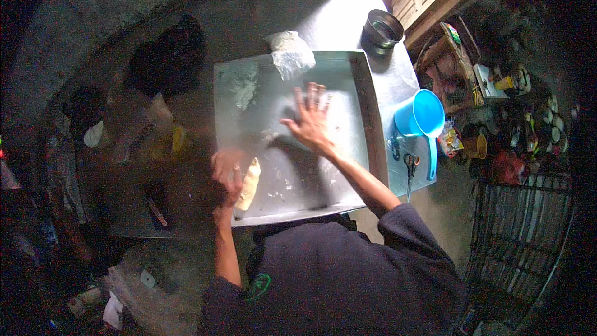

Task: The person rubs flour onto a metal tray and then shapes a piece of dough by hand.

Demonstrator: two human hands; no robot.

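Note:
A shallow metal tray [298, 209] with raised sides lies in front of me. My right hand [310, 121] is over its middle, palm down, with the fingers spread and nothing held. At the tray's near left corner is a long, pale yellow piece that looks like dough [249, 184]. Right beside it, at the left side of the tray, is my left hand [227, 174]; motion smears its fingers, and whether it touches the dough is unclear. White powder [244, 89] is scattered at the tray's far left, with small pale bits elsewhere on the metal.
A clear plastic bag of white stuff [291, 56] lies over the tray's far edge. To the right are a blue dipper [420, 114], scissors [410, 165] and a dark round pan [384, 30]. Dark bags [168, 56] sit at the left; a wire rack [522, 230] stands at the lower right.

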